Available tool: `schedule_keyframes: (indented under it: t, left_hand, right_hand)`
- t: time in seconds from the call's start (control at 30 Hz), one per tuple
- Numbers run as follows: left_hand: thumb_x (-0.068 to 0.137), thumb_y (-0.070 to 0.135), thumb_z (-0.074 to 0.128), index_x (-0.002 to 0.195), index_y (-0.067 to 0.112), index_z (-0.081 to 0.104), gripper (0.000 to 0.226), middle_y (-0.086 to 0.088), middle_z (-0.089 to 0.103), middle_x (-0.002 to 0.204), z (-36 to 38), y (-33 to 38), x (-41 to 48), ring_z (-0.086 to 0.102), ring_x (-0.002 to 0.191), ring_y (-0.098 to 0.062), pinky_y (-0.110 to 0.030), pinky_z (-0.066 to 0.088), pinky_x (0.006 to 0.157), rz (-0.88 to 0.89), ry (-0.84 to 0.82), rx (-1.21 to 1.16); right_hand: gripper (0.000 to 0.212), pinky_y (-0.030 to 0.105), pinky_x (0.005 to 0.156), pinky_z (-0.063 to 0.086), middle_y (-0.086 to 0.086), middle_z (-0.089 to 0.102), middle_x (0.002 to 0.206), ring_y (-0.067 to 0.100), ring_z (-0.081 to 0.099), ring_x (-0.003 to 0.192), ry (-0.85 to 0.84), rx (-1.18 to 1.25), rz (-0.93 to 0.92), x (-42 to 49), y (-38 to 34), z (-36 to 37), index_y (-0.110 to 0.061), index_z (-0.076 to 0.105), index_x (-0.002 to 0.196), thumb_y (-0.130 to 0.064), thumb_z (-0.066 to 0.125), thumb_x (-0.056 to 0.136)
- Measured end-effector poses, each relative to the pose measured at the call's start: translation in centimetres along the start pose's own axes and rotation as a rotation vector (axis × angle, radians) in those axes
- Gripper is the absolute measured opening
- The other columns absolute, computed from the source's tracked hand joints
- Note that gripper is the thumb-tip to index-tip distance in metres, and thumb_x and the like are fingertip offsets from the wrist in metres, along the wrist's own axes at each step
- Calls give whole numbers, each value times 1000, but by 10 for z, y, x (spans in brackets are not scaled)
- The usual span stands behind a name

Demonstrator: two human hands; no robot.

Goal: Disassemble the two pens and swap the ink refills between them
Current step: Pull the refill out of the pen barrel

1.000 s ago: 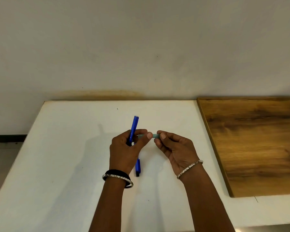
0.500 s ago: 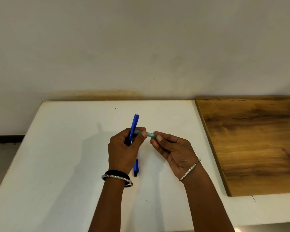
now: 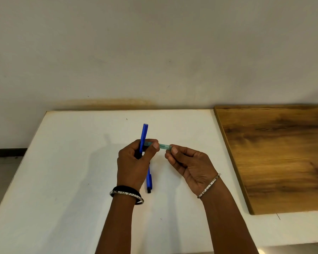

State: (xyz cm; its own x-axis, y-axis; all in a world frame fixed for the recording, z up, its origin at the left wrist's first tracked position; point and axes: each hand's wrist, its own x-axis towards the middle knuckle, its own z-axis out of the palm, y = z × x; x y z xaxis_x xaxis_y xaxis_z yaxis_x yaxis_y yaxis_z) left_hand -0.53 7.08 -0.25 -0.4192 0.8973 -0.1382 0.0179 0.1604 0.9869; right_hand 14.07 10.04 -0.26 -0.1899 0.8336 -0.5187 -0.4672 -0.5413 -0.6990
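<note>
The left hand (image 3: 132, 162) has its grip closed on two things at once: a blue pen barrel (image 3: 144, 136) that stands nearly upright out of the fist toward twelve o'clock, and, between thumb and forefinger, the left end of a pale teal pen piece (image 3: 163, 146). The right hand (image 3: 189, 162) has its grip closed on the other end of that teal piece, at three o'clock from the left hand, pinching it with thumb and fingertips. Compared with a second ago, more of the teal piece shows between the two hands, and the right hand has drawn slightly farther toward three o'clock; the teal piece now slopes down to the right.

A second blue piece (image 3: 149, 182) with a dark tip lies on the white tabletop (image 3: 62, 180) at six o'clock from the left hand, partly hidden under it, unmoved since the earlier frames. Both wrists carry bangles. A wooden board (image 3: 283, 158) lies at three o'clock on the tabletop, well apart from the hands.
</note>
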Motion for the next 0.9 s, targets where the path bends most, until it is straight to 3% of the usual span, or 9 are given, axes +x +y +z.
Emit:
schedule_keyframes:
  t: [0.2,0.33,0.43,0.53,0.9]
  left_hand:
    - [75,37,72,81,32,73,8,2,74,80,-4,-3,2,52,52,-5,-26,43,60,-67,-32,27]
    - [74,34,75,77,30,74,5,-3,72,78,-6,-9,3,55,62,-13,-28,46,62,-127,-102,87]
    - [72,36,77,76,31,74,7,8,70,71,-6,-13,2,59,62,-3,-17,45,60,-138,-145,168]
    - [70,38,78,78,32,76,9,10,71,73,-6,-14,1,62,67,-5,-8,43,57,-118,-155,228]
    - [72,33,78,86,28,77,16,10,73,79,-6,-12,-1,65,81,-6,-12,43,69,-85,-206,315]
  right_hand:
    - [21,26,65,61,18,75,82,25,73,70,16,-131,-99,0,-4,-2,-2,76,86,-10,75,66]
    - [12,26,64,61,19,74,77,26,72,67,32,-249,-182,2,-8,-8,-1,75,89,-5,72,78]
    - [10,24,60,60,17,74,74,24,72,64,42,-314,-226,2,-12,-10,-2,76,89,-6,72,80]
    - [7,23,57,58,15,74,70,22,70,59,51,-366,-279,4,-12,-11,-4,76,85,-7,72,80]
    - [15,23,54,57,-1,73,66,13,69,57,240,-511,-424,10,-10,-14,-14,72,80,-28,72,81]
